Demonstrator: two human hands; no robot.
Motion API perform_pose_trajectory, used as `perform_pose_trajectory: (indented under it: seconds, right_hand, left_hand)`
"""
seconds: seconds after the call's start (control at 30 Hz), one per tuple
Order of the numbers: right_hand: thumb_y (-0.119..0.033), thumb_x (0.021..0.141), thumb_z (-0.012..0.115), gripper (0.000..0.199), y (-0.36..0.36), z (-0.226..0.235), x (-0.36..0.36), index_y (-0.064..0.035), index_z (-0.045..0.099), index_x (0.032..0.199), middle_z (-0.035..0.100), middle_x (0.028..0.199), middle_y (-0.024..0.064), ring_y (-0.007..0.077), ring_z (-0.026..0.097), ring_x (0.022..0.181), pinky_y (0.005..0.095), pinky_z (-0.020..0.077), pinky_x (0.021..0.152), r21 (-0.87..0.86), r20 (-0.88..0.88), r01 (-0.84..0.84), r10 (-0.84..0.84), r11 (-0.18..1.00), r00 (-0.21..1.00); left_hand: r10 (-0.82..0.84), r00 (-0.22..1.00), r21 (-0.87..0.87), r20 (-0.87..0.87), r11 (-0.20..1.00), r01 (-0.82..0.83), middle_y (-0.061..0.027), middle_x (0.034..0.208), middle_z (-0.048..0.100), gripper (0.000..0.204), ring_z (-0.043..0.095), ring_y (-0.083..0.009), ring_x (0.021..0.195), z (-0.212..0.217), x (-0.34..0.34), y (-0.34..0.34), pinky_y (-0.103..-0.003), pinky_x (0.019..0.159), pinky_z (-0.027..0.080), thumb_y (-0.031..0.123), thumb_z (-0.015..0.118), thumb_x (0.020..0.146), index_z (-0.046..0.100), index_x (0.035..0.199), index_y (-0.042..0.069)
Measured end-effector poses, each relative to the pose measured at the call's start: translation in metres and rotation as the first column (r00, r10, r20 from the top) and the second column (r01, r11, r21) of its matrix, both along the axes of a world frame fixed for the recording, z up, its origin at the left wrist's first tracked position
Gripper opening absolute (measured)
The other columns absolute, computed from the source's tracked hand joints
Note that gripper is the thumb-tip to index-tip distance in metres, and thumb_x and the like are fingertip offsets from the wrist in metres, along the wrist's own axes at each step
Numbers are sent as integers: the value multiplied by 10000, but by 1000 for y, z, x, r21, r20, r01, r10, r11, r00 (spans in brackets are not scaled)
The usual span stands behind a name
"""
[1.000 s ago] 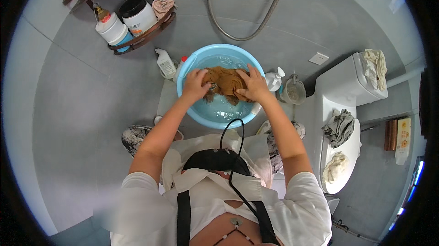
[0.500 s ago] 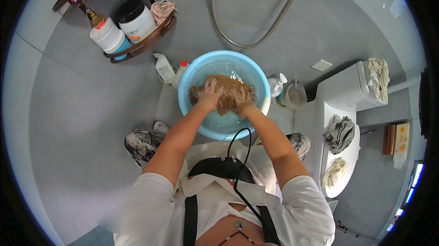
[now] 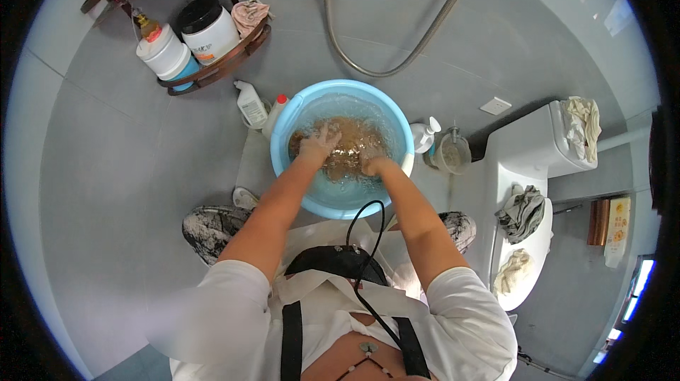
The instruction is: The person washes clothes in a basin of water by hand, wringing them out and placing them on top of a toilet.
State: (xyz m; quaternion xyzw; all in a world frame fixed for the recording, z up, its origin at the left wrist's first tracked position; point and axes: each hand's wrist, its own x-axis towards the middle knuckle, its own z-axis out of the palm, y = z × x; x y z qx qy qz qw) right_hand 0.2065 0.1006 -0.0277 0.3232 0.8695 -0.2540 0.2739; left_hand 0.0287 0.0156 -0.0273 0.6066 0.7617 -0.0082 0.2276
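Note:
A light-blue round basin (image 3: 283,168) of water stands in front of me. In it lies a soaked brown cloth (image 3: 347,161), mostly under the rippling surface. My left hand (image 3: 320,144) rests on the cloth's left part with its fingers stretched apart. At the cloth's right side, my right hand (image 3: 372,160) dips into the water. Ripples and glare hide the fingers of that hand, so its hold on the cloth cannot be made out.
White bottles (image 3: 251,104) stand left of the basin; a pump bottle (image 3: 425,135) and a clear cup (image 3: 452,153) stand right. Cloths (image 3: 523,214) lie on the white toilet (image 3: 506,175). A corner shelf (image 3: 219,69) holds tubs. A metal hose (image 3: 397,69) hangs beyond the basin.
Both hands have sunk lower into the water, and the brown cloth is pushed further under with more ripples above it. The view has shifted slightly.

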Motion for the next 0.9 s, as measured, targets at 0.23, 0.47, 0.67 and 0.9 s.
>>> perform_pose_trajectory:
  seconds: [0.23, 0.47, 0.67, 0.9]
  right_hand:
    - [-137, 753, 613, 460, -2, 58, 10, -110, 509, 1200, 563, 1086, 203, 291, 528, 1061, 357, 406, 898, -200, -501, 316, -374, 927, 781]
    - [-272, 713, 694, 679, -7, 113, 0, -91, 393, 1294, 508, 1187, 177, 297, 503, 1063, 336, 388, 912, -216, -845, 238, -304, 947, 441]
    - [-222, 773, 634, 571, -16, 145, -13, -24, 402, 1256, 514, 1169, 143, 262, 520, 1052, 333, 407, 905, -526, -791, 133, -541, 840, 285]
    - [-85, 881, 413, 238, -19, 141, 6, -6, 478, 1096, 551, 1069, 134, 278, 570, 958, 434, 500, 814, -956, -234, -164, -969, 244, -75]
  left_hand:
    - [153, 914, 223, 376, 942, -250, -117, 930, 634, 277, 593, -284, 877, 65, -32, -7, -370, 768, 456, 34, 601, 702, 620, 975, 74]
    - [-161, 667, 436, 728, 859, -269, -53, 915, 582, 351, 552, -148, 874, 140, -27, -6, -277, 783, 435, -90, 495, 649, 545, 979, 19]
    - [-236, 593, 433, 770, 875, -215, -55, 939, 530, 492, 537, -145, 840, 206, 8, -9, -268, 780, 430, -83, 507, 643, 465, 1117, 41]
    - [-167, 618, 332, 768, 929, -162, -162, 1388, 259, 874, 224, -276, 1301, 138, -9, -23, -364, 1015, 281, 124, 707, 660, 212, 1380, 109]
